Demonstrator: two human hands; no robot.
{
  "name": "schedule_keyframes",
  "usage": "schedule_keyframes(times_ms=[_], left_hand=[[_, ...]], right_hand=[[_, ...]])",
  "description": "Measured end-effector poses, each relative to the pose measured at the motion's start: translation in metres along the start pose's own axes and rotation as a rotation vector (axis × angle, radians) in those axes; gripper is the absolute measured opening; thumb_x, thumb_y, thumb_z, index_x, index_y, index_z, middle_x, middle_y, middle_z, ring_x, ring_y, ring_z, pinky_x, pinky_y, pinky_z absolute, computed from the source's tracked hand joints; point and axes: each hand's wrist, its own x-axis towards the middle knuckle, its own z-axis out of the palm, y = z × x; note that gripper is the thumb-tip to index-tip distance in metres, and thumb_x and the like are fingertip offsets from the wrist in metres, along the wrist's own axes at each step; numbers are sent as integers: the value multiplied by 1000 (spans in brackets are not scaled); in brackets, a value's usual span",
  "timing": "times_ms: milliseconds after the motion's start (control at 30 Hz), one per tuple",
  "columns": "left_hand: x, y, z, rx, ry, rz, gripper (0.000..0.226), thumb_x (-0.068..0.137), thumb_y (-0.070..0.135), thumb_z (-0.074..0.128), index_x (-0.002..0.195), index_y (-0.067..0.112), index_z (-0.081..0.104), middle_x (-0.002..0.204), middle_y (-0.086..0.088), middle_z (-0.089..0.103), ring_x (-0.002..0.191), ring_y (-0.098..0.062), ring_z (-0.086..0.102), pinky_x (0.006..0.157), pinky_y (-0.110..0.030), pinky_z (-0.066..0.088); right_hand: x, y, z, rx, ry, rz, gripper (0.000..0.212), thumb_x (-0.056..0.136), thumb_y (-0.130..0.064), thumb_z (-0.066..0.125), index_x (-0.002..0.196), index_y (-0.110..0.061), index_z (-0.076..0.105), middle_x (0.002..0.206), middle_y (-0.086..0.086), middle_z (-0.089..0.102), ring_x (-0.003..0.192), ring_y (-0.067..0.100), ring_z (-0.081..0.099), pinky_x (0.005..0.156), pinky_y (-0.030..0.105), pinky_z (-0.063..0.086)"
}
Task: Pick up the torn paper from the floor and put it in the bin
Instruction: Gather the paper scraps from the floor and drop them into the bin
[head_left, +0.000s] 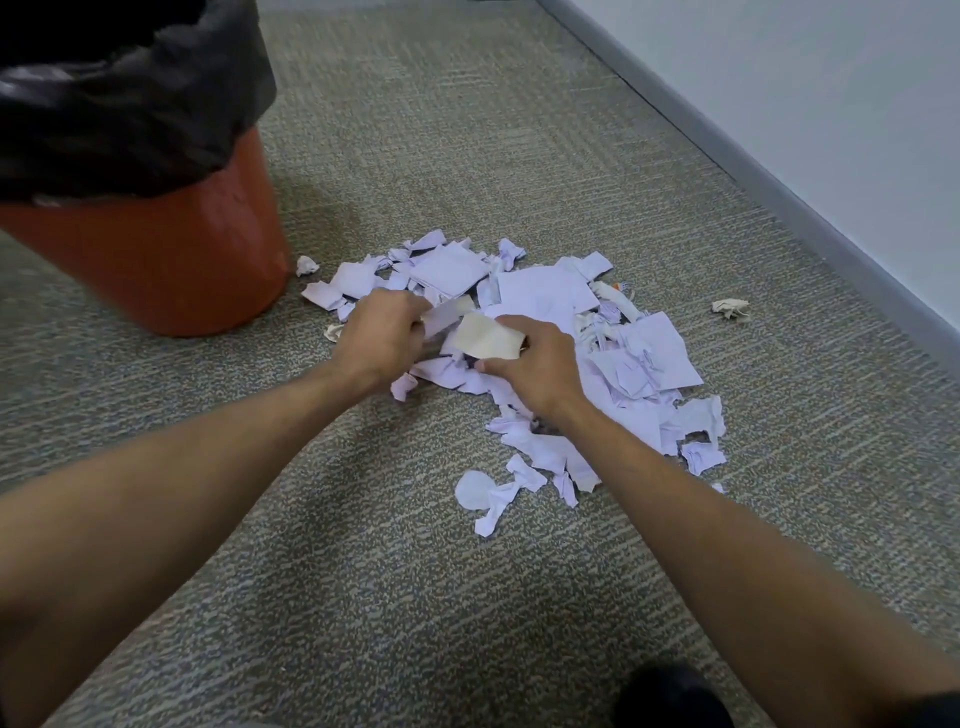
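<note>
A heap of torn white paper (550, 301) lies on the grey carpet, with flat squares and crumpled scraps. My left hand (382, 335) hovers over the heap's left side and pinches a white scrap (441, 316). My right hand (535, 371) sits over the middle of the heap and holds a cream-coloured piece (485, 338) between thumb and fingers. The orange bin (156, 254) with a black liner (119, 88) stands at the upper left, close to the heap.
A white wall with a grey skirting board (779, 187) runs diagonally along the right. Stray crumpled scraps lie apart: one (731, 307) right of the heap, one (306, 265) by the bin. A dark shape (670, 696) shows at the bottom edge.
</note>
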Motion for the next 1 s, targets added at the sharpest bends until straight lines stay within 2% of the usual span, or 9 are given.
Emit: schedule_keyframes(times_ms=[100,200,367,533,633,700,800,933,1000], left_hand=[[3,4,-28,-80,97,-13,14,75,-4,51,62,0,52,53,-13,49,53,-31,46,50,-35,31],[7,5,-63,-142,196,-44,15,75,-3,53,61,-1,49,50,-12,44,49,-30,42,48,-34,31],[15,1,-129,-192,346,-76,14,78,5,57,65,2,56,53,-14,50,56,-34,51,51,-39,40],[19,-14,-200,-256,475,-123,16,80,14,56,80,3,67,71,-15,67,69,-30,65,64,-47,53],[16,-29,-242,-249,559,-196,15,80,16,56,78,7,69,67,-10,67,65,-26,65,61,-45,53],[11,-41,-267,-225,605,-274,15,79,16,57,79,9,71,67,-9,68,66,-25,65,62,-41,53],[1,-60,-294,-241,626,-421,19,79,12,58,87,11,75,73,-12,71,71,-28,66,69,-41,55],[-9,-78,-309,-254,630,-537,14,81,8,61,87,6,73,76,-12,72,74,-30,68,72,-42,57],[-7,-87,-310,-266,577,-573,26,80,9,69,106,8,72,87,-6,73,81,-24,69,81,-37,57]], right_hand=[[6,-20,-12,115,19,8,64,69,-19,89,127,-7,63,115,9,69,98,14,62,82,25,52],[14,-51,-24,190,40,-40,65,71,-17,87,130,-7,61,117,7,68,100,14,63,76,15,50],[26,-118,-38,261,54,-124,64,72,-13,86,130,-10,61,117,7,68,105,19,64,88,31,56],[37,-196,-45,309,30,-222,62,72,-9,85,130,-11,61,111,4,69,101,19,66,84,30,57],[43,-243,-42,286,12,-292,61,73,-7,84,130,-11,61,112,2,66,105,19,63,86,32,56],[46,-274,-35,259,4,-344,62,74,-8,83,131,-12,60,121,5,65,112,21,60,93,38,54],[49,-316,-17,200,-33,-404,64,74,-7,82,133,-12,58,133,8,60,122,24,54,101,37,47],[58,-355,11,56,-95,-450,65,76,-8,80,136,-11,55,137,9,58,125,27,52,101,36,44],[67,-366,23,-20,-158,-462,69,77,-12,81,140,-12,51,139,9,56,128,27,51,103,35,42]])
